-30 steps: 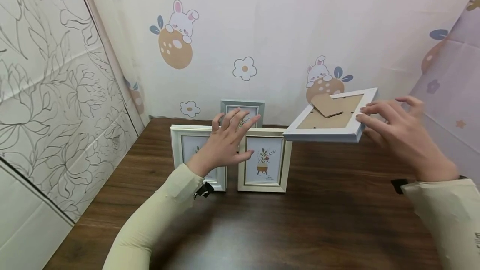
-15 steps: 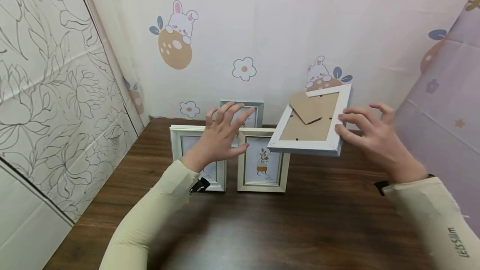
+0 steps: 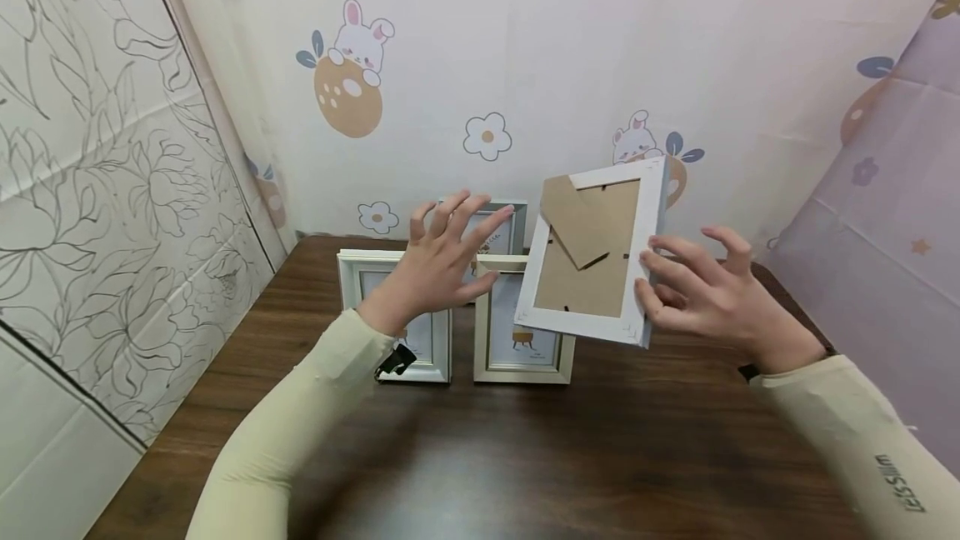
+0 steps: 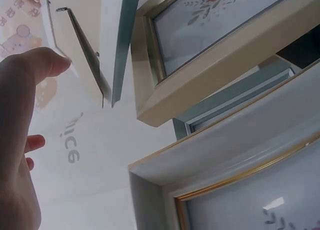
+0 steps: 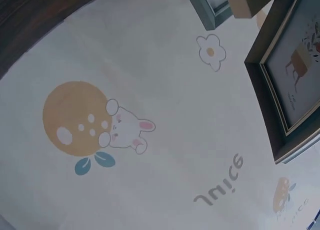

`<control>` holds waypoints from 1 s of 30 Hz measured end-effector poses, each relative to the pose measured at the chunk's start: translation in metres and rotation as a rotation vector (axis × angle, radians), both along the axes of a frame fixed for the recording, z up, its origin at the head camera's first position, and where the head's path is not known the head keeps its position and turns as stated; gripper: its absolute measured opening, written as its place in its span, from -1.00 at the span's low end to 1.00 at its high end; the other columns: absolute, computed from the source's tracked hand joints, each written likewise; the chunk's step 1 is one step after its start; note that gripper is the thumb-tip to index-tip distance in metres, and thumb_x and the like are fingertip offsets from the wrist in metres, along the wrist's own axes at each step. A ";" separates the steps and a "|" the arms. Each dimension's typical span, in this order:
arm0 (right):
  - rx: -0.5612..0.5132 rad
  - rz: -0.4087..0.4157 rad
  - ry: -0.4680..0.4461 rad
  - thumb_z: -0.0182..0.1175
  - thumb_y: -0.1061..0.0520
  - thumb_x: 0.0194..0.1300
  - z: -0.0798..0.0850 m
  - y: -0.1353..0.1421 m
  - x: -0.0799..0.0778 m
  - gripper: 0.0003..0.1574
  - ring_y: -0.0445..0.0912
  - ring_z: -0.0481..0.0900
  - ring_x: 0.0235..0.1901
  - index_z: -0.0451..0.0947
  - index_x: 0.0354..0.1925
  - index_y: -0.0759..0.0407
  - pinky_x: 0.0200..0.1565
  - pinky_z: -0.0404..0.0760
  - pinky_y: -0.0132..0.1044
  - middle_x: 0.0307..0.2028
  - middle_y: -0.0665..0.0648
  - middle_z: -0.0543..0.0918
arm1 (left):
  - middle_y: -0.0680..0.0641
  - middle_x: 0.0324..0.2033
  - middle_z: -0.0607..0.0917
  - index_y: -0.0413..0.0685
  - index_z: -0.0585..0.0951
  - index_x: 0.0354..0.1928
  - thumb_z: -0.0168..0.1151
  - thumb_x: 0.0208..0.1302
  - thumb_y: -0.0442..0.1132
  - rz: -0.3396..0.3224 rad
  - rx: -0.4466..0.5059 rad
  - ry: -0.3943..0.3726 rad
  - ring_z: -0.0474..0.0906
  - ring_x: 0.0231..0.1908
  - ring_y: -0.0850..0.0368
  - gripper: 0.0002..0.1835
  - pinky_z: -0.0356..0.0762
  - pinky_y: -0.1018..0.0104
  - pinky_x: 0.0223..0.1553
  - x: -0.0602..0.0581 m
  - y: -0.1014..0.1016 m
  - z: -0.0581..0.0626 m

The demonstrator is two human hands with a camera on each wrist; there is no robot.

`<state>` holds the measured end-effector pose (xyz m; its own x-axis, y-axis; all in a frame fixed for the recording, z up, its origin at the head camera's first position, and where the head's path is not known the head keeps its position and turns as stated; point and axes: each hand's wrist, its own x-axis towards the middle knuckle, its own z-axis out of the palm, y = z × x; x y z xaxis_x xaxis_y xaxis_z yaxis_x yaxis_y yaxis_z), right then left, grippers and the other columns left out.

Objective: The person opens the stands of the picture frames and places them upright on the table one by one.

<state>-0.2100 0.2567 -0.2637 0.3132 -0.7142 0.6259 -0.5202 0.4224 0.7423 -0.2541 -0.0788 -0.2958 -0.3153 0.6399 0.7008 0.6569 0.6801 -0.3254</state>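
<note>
My right hand [image 3: 708,294] holds a white-backed picture frame [image 3: 596,273] by its right edge, raised off the table. Its brown backing and folding stand face the head camera; its picture side shows in the right wrist view [image 5: 292,90], where the hand itself is out of sight. My left hand [image 3: 435,265] hovers with spread, relaxed fingers, holding nothing. Behind it stands a white picture frame [image 3: 442,348], partly covered by the hand and wrist. A cream picture frame [image 3: 517,375] stands to the right, its upper right part hidden by the raised frame. Farther back is a grey picture frame [image 3: 519,227].
The standing frames share a dark wooden table [image 3: 525,465]. A pale curtain [image 3: 487,40] printed with rabbits and flowers hangs behind it, a lilac one [image 3: 892,232] at the right. A white panel [image 3: 97,148] with drawn flowers borders the left.
My right hand has brought the held frame leftward and tilted it more upright, so it now overlaps the cream frame. My left hand has drifted slightly up and left, still spread.
</note>
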 end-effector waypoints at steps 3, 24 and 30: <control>0.039 0.011 0.009 -0.06 0.32 0.52 -0.002 -0.003 0.001 -0.79 0.13 0.63 -0.26 0.44 -0.22 0.07 -0.15 0.35 0.16 -0.28 0.27 0.68 | -0.18 0.31 0.24 0.05 0.24 0.46 0.27 0.17 0.15 0.013 -0.024 0.011 0.09 0.33 -0.19 -0.15 0.00 -0.22 0.13 0.000 0.001 0.003; 0.145 0.015 0.013 -0.08 0.32 0.53 -0.006 -0.009 0.003 -0.78 0.14 0.62 -0.23 0.44 -0.14 0.04 -0.17 0.35 0.11 -0.21 0.26 0.69 | -0.07 0.33 0.30 0.16 0.32 0.44 0.08 0.31 0.24 -0.014 -0.154 -0.001 0.05 0.36 -0.11 -0.29 0.02 -0.19 0.18 -0.002 0.011 0.016; 0.135 0.058 0.002 -0.07 0.30 0.53 -0.007 -0.017 0.006 -0.79 0.16 0.63 -0.25 0.47 -0.18 0.06 -0.16 0.36 0.11 -0.23 0.27 0.70 | -0.06 0.37 0.29 0.16 0.30 0.45 0.06 0.32 0.26 -0.037 -0.244 0.006 0.03 0.38 -0.09 -0.28 -0.03 -0.17 0.22 0.000 0.014 0.020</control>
